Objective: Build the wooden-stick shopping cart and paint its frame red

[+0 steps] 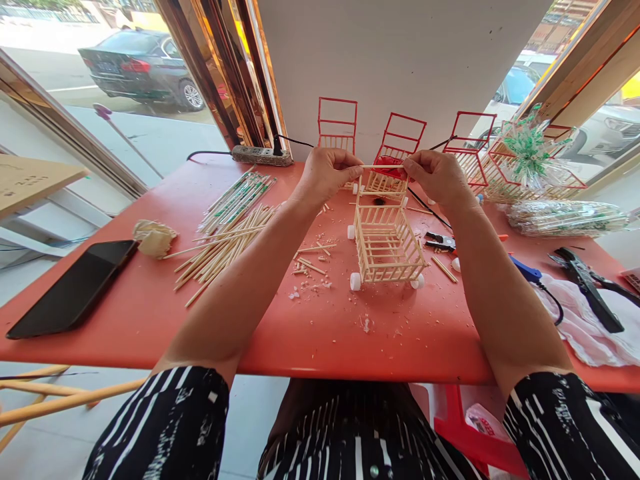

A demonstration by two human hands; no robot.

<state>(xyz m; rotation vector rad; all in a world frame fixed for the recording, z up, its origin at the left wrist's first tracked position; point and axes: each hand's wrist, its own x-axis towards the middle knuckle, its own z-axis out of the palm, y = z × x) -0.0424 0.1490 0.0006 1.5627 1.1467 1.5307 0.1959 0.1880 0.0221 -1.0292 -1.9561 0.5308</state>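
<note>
Between my two hands a thin wooden stick runs level, pinched at its left end by my left hand and at its right end by my right hand. It lies across the top of the upright frame at the far end of a small cart built from sticks. The cart stands on white wheels and has slatted sides. Whether the stick touches the frame's uprights is hidden by my fingers.
Left of the cart lie a pile of loose sticks, wrapped sticks and a black phone. Pliers, a blue-handled tool and a black tool lie right. Red-framed carts line the wall beside a power strip.
</note>
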